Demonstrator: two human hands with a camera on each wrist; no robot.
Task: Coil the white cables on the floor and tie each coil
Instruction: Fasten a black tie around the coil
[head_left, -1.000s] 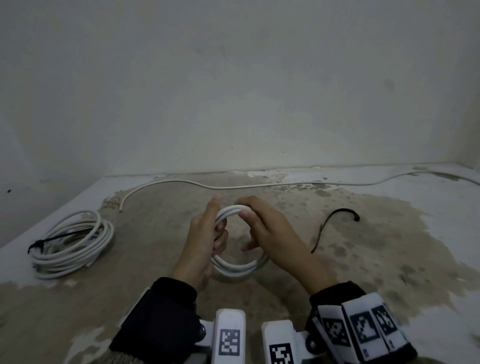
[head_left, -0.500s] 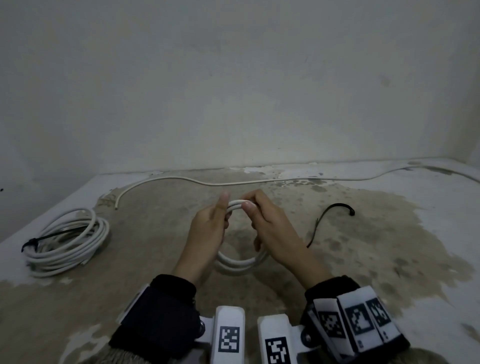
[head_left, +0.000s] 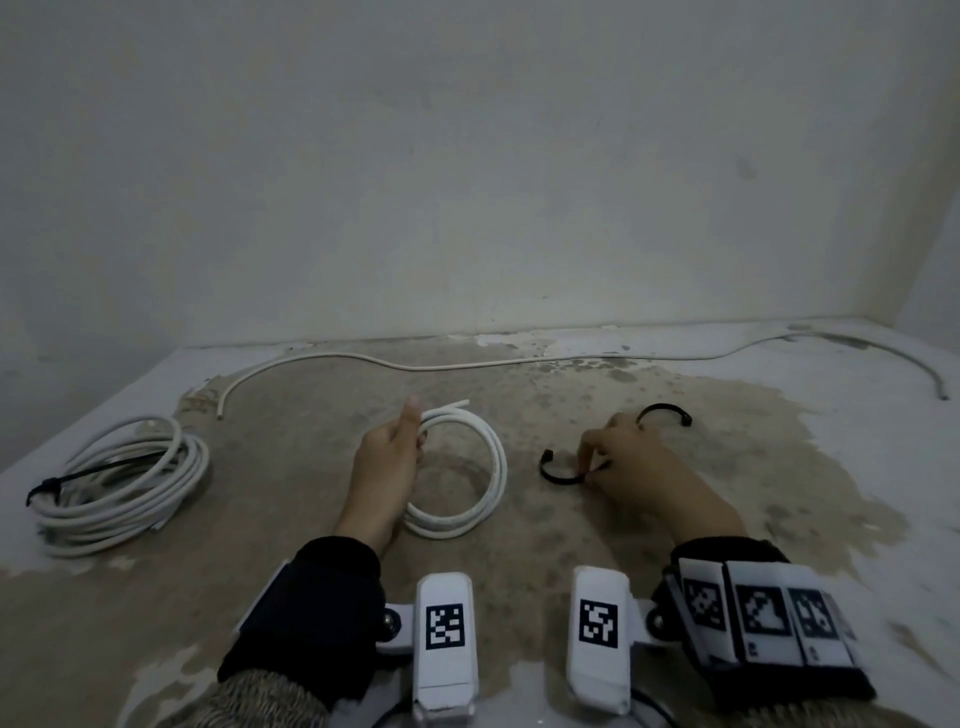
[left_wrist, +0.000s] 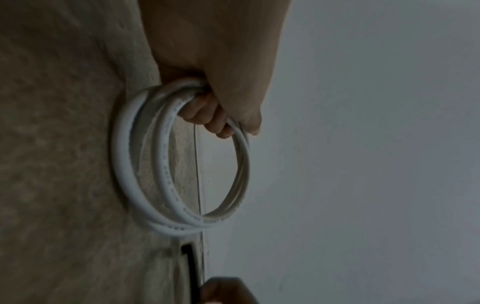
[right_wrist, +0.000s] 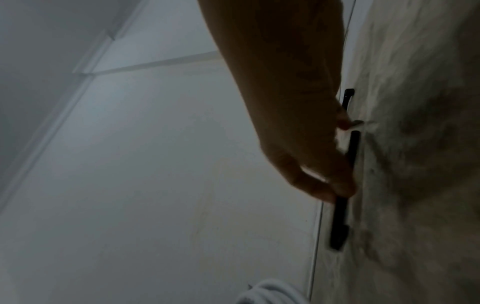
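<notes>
White cable coil (head_left: 470, 475), small and of only a few loops, is held just above the floor (head_left: 779, 519) near the centre of the head view, at about 11 o'clock from the wrist cameras at the bottom edge. I judge this cable to be light but rather stiff and springy, with a smooth skin, so the loops will want to open again if the grip gets loose; the best place to hold it is where all the strands come together, and the tie should go close beside that place. The left hand (head_left: 387, 462) grips the coil at its left side, the fingers (left_wrist: 207, 115) curled through the ring and the thumb pressing from outside, as the left wrist view shows clearly. The right hand (head_left: 628, 462), at about 1 o'clock, is down at the floor and pinches a black cable tie (head_left: 558, 475) between thumb and fingertips; the tie is thin, curved and flexible, and I think it is easy to drop. A second black tie (head_left: 667, 413) lies just behind this hand. At 9 o'clock a bigger coil (head_left: 119, 488) lies already bound with a black tie, and a long loose cable (head_left: 467, 365) runs along the wall (head_left: 467, 156) at 12 o'clock, not yet coiled.
</notes>
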